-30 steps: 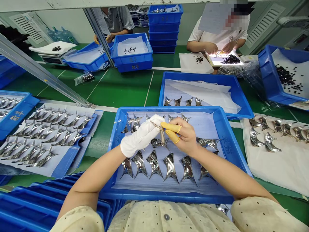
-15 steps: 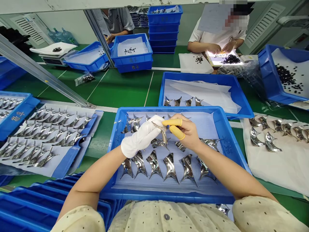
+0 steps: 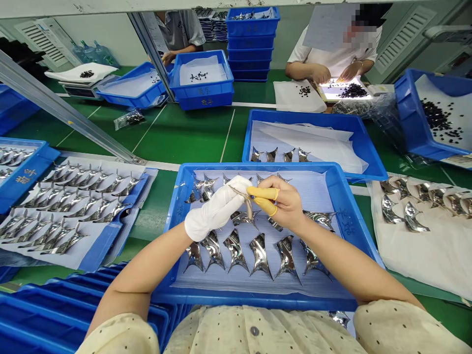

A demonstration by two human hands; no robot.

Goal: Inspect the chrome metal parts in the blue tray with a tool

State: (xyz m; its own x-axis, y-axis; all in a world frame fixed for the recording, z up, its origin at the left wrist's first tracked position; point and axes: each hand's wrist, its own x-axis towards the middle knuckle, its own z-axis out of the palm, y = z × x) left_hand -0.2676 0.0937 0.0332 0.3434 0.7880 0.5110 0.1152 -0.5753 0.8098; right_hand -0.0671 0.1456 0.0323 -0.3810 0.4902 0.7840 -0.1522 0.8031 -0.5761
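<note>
My left hand (image 3: 216,206), in a white glove, is closed on a curved, shiny metal piece (image 3: 249,210) and holds it above the tray. My right hand (image 3: 287,200) wears yellow finger cots on thumb and forefinger. Those two fingertips pinch a small dark blue piece (image 3: 252,197) against the held metal piece; most of it is hidden. Below both hands, a blue tray (image 3: 258,297) lined with white paper carries rows of similar curved metal pieces (image 3: 261,255). The back row is partly covered by my hands.
Metal pieces lie in rows on sheets at left (image 3: 70,191) and right (image 3: 415,216). A second blue tray (image 3: 381,172) stands behind mine. A slanted metal post (image 3: 73,118) rises at left. Across the green table, a co-worker's hands (image 3: 320,73) work at a lit panel (image 3: 334,91).
My right fingertips have shifted slightly left and down, closer against the metal piece, bringing the small blue piece along. The held metal piece has turned a little. The tray's contents look the same.
</note>
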